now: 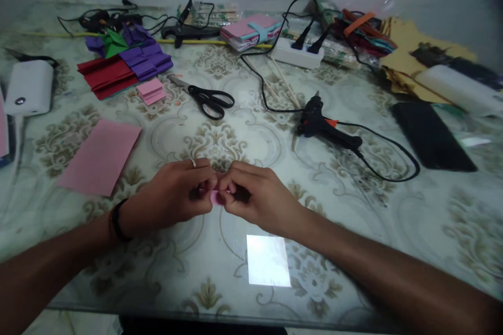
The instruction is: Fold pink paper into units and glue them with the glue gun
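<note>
Between my two hands, low over the middle of the table, is a small piece of pink paper (216,198). My left hand (178,188), with a ring and a black wristband, pinches it from the left. From the right, my right hand (255,191) pinches it too, the fingertips of both hands nearly meeting. Most of the paper is hidden behind my fingers. A flat pink sheet (102,157) lies to the left of my left hand. Beyond my hands rest black-handled scissors (206,98) and a small pleated pink paper (151,91).
A black glue gun (326,128) with its cord lies to the right, near a dark phone (434,136). Folded red paper (106,76) and purple paper (147,60) sit at the back left. A white power strip (298,54) and a white power bank (29,86) stand farther out.
</note>
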The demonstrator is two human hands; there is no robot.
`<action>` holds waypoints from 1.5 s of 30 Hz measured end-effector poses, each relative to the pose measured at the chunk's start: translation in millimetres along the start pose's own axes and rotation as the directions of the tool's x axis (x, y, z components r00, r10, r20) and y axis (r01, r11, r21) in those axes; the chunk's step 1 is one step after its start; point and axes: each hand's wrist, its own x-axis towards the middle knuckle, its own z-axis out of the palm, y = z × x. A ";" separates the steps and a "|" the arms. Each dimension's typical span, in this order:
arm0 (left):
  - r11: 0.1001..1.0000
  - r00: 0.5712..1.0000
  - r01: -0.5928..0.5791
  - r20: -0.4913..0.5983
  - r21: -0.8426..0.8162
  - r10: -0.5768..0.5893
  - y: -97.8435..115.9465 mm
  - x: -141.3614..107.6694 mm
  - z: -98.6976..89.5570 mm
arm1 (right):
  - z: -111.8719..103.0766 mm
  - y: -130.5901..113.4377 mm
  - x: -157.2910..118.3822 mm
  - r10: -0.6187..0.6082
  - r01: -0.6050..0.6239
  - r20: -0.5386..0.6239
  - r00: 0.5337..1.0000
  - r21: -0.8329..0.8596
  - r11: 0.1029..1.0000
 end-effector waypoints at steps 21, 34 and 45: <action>0.996 0.999 0.026 0.036 -0.084 -0.023 -11.3 1.8 -14.6 | -9.7 6.0 5.1 0.005 -0.004 -0.055 0.998 0.025 1.000; 0.978 0.991 -0.120 0.083 0.173 0.107 -11.2 -2.6 -9.4 | -9.2 12.3 1.9 -0.095 0.095 -0.004 0.995 -0.020 0.995; 0.964 0.968 -0.227 0.142 0.137 0.207 -16.3 -6.1 -13.9 | -13.7 15.5 2.6 -0.158 0.159 0.034 0.987 -0.010 0.987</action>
